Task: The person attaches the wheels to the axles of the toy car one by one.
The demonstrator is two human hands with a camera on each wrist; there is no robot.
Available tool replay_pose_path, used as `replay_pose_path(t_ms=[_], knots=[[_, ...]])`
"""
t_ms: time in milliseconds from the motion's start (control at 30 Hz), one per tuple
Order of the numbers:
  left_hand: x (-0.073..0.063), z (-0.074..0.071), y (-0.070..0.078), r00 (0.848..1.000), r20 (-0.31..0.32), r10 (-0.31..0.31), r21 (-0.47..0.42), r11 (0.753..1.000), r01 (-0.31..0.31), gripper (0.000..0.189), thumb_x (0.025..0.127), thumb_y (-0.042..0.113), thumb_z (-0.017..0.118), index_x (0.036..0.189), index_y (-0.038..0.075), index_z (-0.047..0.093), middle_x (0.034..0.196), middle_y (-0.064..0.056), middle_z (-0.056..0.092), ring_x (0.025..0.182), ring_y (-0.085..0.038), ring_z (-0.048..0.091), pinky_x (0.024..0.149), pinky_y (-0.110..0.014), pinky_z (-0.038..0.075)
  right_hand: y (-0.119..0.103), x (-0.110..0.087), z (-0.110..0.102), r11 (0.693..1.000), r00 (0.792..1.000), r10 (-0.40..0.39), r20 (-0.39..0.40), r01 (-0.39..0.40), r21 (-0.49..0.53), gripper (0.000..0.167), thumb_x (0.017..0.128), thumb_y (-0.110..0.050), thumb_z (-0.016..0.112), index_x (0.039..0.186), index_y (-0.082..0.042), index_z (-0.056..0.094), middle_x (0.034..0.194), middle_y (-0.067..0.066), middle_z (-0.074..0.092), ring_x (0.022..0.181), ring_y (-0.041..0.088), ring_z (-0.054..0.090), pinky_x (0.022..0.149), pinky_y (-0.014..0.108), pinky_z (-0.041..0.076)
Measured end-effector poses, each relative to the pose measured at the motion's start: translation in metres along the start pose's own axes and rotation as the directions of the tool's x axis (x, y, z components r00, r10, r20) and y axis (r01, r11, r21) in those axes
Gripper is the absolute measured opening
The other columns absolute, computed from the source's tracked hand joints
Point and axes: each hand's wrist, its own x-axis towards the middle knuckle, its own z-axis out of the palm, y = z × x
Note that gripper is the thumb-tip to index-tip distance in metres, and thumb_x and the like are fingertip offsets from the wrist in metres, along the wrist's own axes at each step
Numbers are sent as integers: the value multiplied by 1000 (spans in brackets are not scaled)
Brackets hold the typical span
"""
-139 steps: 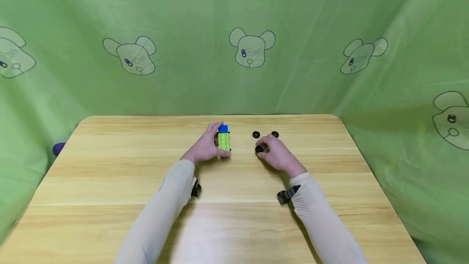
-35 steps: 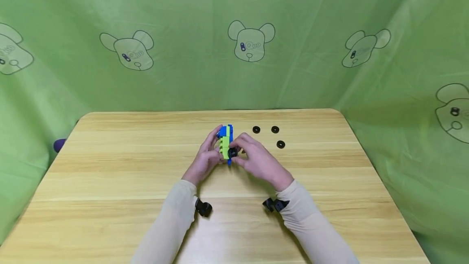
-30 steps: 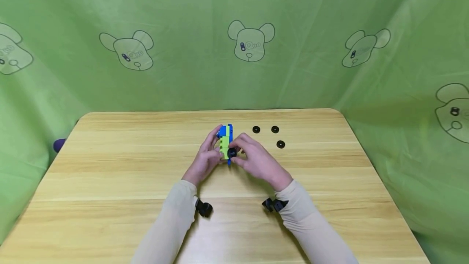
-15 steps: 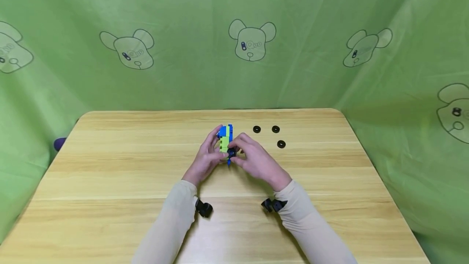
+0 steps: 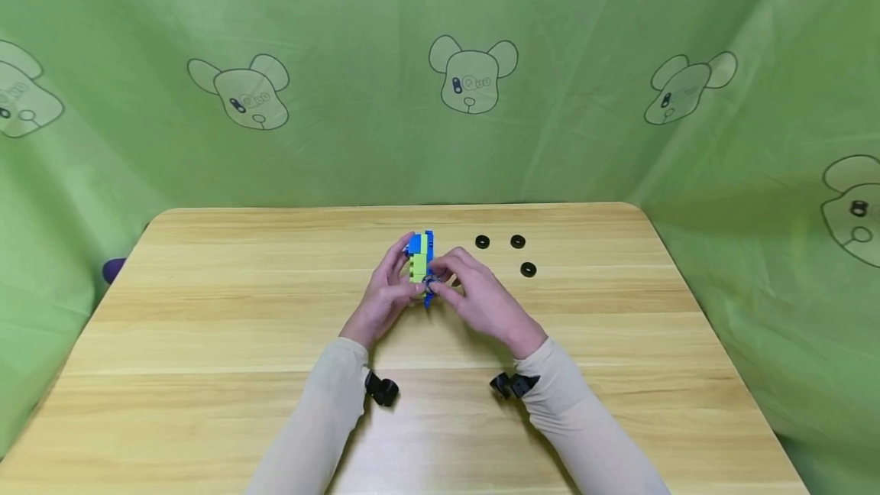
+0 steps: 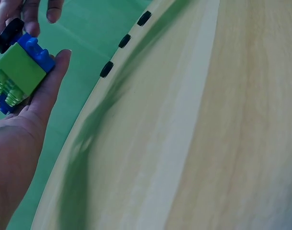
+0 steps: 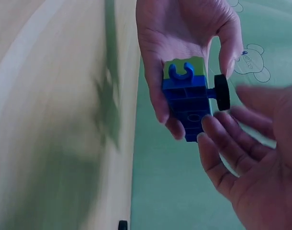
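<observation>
My left hand [image 5: 381, 300] grips a lime-green and blue brick-built toy [image 5: 418, 266], raised off the table. Seen from the right wrist, the toy's blue underside [image 7: 186, 96] has a curved blue hook [image 7: 181, 72] at one end. A black wheel [image 7: 222, 92] sits on a blue stub at its side, with the left thumb at the wheel's edge. My right hand [image 7: 261, 158] has loosely bent fingers; some fingertips touch or nearly touch the blue part. Its thumb is blurred and looks slightly apart from the wheel. In the left wrist view, the wheel [image 6: 10, 35] stands beside the green block.
Black tyre-like rings lie on the wooden table right of the hands: one ring [image 5: 483, 241] and another ring [image 5: 518, 241] at the back, a third ring [image 5: 528, 270] nearer. A green curtain [image 5: 344, 136] hangs behind the table.
The toy was picked up from the table and turned onto its side. The right hand brought a black wheel to it. Lately the toy has tilted, and the left thumb has moved to the wheel.
</observation>
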Motion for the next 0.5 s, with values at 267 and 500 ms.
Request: replay_pose_path(t_ms=[267, 500], knots=[[0, 0, 0, 1000, -12, 24, -32, 999, -24, 91, 79, -15, 54, 157, 20, 23, 157, -10, 24, 135, -50, 31, 101, -40, 46, 3, 1, 4, 983, 991, 127, -35, -121, 137, 15, 99, -19, 60, 108, -7, 61, 96, -1, 62, 86, 14, 60, 79, 30, 54], [1, 0, 0, 999, 5, 51, -41, 998, -51, 92, 77, -16, 53, 157, 16, 19, 159, -12, 20, 136, -54, 23, 100, -38, 46, 3, 0, 7, 963, 988, 155, 6, -152, 223, 18, 98, -15, 61, 112, -4, 62, 98, 3, 64, 91, 18, 61, 84, 33, 54]])
